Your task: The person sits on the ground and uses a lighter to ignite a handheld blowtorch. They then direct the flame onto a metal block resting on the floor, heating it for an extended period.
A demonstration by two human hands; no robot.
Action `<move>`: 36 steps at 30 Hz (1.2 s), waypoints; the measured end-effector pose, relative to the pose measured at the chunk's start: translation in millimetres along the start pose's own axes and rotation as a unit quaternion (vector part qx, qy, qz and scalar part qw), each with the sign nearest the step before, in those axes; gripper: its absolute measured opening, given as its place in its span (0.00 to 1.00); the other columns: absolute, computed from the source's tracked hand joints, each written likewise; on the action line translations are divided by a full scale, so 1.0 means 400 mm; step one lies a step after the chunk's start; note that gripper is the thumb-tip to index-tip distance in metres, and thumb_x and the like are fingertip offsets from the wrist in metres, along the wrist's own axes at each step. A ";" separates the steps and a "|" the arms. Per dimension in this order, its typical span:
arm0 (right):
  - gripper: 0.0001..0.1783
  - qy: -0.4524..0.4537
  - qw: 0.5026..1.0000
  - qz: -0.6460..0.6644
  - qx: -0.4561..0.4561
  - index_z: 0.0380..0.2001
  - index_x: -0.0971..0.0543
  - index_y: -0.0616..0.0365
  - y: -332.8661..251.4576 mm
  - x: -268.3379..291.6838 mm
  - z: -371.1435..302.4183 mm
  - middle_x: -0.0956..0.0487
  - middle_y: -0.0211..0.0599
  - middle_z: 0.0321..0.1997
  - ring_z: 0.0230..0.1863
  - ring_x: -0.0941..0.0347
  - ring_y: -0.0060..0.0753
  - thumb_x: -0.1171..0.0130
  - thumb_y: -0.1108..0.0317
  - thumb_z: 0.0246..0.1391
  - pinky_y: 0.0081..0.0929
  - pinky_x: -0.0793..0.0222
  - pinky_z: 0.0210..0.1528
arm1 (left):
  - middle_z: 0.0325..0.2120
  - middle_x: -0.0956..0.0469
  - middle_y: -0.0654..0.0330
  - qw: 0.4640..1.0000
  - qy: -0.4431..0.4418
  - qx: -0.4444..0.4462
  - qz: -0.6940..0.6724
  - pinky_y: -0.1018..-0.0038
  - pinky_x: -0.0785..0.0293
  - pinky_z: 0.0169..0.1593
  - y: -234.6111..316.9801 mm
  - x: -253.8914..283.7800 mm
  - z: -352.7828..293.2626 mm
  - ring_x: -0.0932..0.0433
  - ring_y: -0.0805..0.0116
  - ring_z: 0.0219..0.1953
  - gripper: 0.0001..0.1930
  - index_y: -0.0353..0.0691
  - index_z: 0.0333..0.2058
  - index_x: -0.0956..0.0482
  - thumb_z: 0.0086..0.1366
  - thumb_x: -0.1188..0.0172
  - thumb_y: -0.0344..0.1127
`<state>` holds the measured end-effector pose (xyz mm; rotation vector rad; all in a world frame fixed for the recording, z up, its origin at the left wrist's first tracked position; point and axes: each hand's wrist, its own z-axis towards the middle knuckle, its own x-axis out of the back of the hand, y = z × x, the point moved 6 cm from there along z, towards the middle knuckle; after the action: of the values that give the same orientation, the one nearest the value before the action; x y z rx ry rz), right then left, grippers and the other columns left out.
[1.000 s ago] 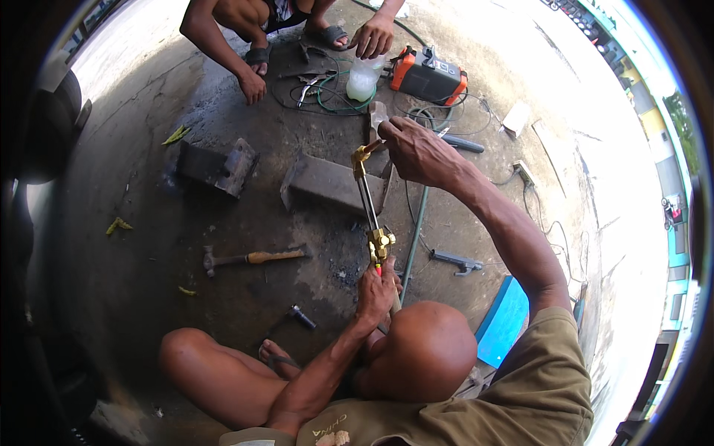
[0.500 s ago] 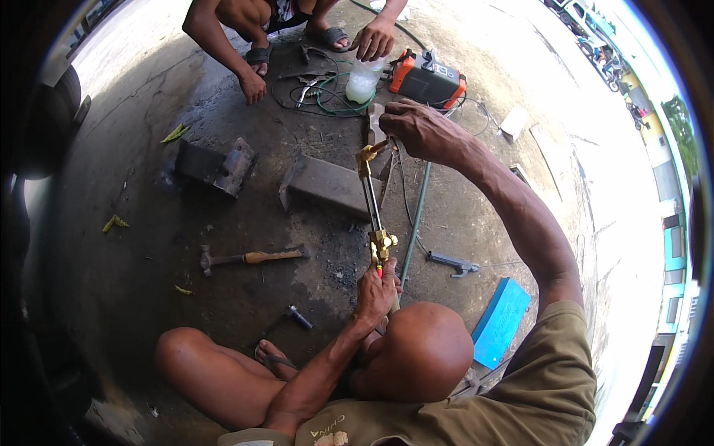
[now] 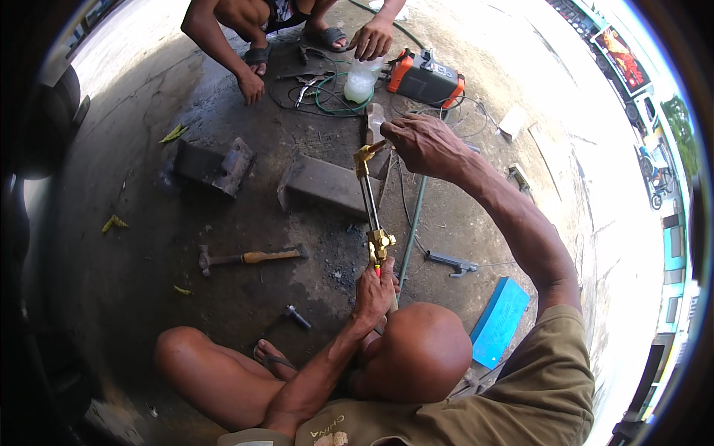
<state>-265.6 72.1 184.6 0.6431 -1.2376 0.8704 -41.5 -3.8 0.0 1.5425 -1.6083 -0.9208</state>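
Note:
A brass-and-steel cutting torch (image 3: 373, 199) stands nearly upright in front of me, its angled head pointing to the right. My left hand (image 3: 375, 293) is closed around its lower end, just below the brass valves. At the torch's nozzle is my right hand (image 3: 428, 145), fingers pinched together; whatever is between them is too small to make out. Behind the torch lies a steel beam piece (image 3: 327, 186) with an end plate. A second steel piece (image 3: 204, 167) rests to its left. No flame shows at the nozzle.
A hammer (image 3: 260, 256) and a bolt (image 3: 300, 318) lie left of the torch. An electrode holder (image 3: 452, 262) and blue box (image 3: 502, 323) are to the right. Farther off, an orange-black welding machine (image 3: 428, 78) stands beside cables. A crouching person's hand (image 3: 373, 39) is at a clear plastic container (image 3: 361, 83).
My right hand has dropped slightly at the nozzle, still pinched. The left hand's grip on the cutting torch is the same. A truck has come farther into view at the far right.

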 end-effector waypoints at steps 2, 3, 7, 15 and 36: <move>0.08 -0.001 1.000 -0.005 0.018 0.37 0.26 0.57 -0.009 0.001 0.002 0.24 0.40 0.29 0.35 0.24 0.46 0.42 0.76 0.51 0.42 0.29 0.39 | 0.22 0.20 0.56 1.000 0.004 0.000 0.003 0.66 0.21 0.27 0.000 0.001 0.000 0.17 0.65 0.24 0.28 0.31 0.36 0.25 0.75 0.51 0.57; 0.09 -0.003 1.000 -0.010 0.016 0.37 0.26 0.57 -0.010 0.000 0.003 0.24 0.40 0.29 0.35 0.24 0.46 0.42 0.75 0.51 0.42 0.29 0.39 | 0.22 0.20 0.56 1.000 0.004 0.000 0.001 0.66 0.21 0.28 0.000 0.001 -0.001 0.17 0.65 0.24 0.28 0.31 0.36 0.25 0.75 0.51 0.57; 0.10 -0.015 1.000 -0.008 -0.009 0.37 0.26 0.57 -0.007 -0.003 0.008 0.23 0.40 0.30 0.36 0.23 0.46 0.42 0.76 0.50 0.42 0.29 0.40 | 0.21 0.21 0.55 1.000 0.002 -0.005 0.023 0.67 0.20 0.27 -0.009 -0.002 0.001 0.17 0.65 0.22 0.29 0.29 0.42 0.24 0.74 0.50 0.57; 0.12 0.012 0.996 0.015 -0.086 0.39 0.28 0.60 -0.012 -0.014 -0.024 0.24 0.44 0.31 0.38 0.23 0.51 0.44 0.79 0.49 0.44 0.28 0.40 | 0.20 0.21 0.57 1.000 0.008 -0.012 0.012 0.66 0.22 0.28 0.012 0.001 -0.008 0.18 0.66 0.22 0.28 0.31 0.36 0.24 0.75 0.52 0.58; 0.07 0.001 0.997 -0.068 -0.034 0.40 0.28 0.57 -0.020 -0.049 -0.019 0.25 0.40 0.30 0.35 0.24 0.43 0.47 0.72 0.57 0.40 0.29 0.38 | 0.20 0.22 0.55 1.000 0.016 -0.014 0.020 0.65 0.21 0.28 0.015 0.007 -0.015 0.18 0.63 0.22 0.27 0.29 0.41 0.25 0.75 0.51 0.55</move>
<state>-256.5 69.9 164.3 0.6636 -1.2013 0.7129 -39.2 -6.6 8.5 1.4924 -1.5917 -0.8893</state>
